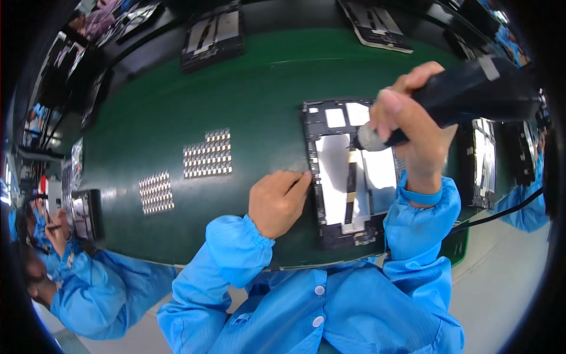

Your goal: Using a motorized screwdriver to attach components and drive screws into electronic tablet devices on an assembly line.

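Note:
An opened tablet [333,171] lies on the green mat in front of me, with its dark frame, silvery panels and a dark strip cable down the middle showing. My right hand [420,133] is closed around a black electric screwdriver [471,94] above the tablet's upper right part. The tool's pale rounded nose points down at the middle of the tablet; its tip is too small to make out. My left hand [276,203] is closed, fingers curled, with its fingertips against the tablet's left edge.
Left of the tablet, small metallic parts lie in rows, one larger group [207,156] and one smaller group [157,193]. More opened tablets [212,35] stand along the far edge and right side. A black cable [501,213] runs at lower right. A co-worker [100,289] sits at left.

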`<state>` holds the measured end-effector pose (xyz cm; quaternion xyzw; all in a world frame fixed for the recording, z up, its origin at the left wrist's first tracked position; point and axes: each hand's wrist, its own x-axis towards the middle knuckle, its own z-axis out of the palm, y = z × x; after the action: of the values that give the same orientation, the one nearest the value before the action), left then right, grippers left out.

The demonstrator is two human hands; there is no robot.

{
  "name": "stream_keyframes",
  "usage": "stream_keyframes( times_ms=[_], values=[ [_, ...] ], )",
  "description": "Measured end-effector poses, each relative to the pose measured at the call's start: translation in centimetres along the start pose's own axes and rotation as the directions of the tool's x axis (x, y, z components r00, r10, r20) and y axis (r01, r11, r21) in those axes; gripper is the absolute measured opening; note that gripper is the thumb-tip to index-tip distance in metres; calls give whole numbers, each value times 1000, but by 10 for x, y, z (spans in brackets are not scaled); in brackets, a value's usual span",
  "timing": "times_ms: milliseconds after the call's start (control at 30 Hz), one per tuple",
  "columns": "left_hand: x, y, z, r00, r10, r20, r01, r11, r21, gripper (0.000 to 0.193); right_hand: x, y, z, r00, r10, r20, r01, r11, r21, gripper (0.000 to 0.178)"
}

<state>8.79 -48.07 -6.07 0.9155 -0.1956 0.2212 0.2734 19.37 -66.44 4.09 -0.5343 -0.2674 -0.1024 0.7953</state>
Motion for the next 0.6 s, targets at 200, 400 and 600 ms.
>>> stream_keyframes(
  times_ms=[200, 400, 600],
  values=[
    [-6, -20, -19, 964, -262, -33, 243, 927, -285, 18, 5, 28, 47, 977, 138, 161, -121, 986, -111, 28],
    [-8, -25, -19, 879, -476, -18, 419, 791, -446, 14, 3, 40, 50, 973, 155, 173, -128, 979, -156, 28],
    [-7, -23, -17, 810, -583, 62, 518, 662, -541, 12, 4, 44, 49, 968, 182, 175, -153, 974, -165, 28]
  ],
)
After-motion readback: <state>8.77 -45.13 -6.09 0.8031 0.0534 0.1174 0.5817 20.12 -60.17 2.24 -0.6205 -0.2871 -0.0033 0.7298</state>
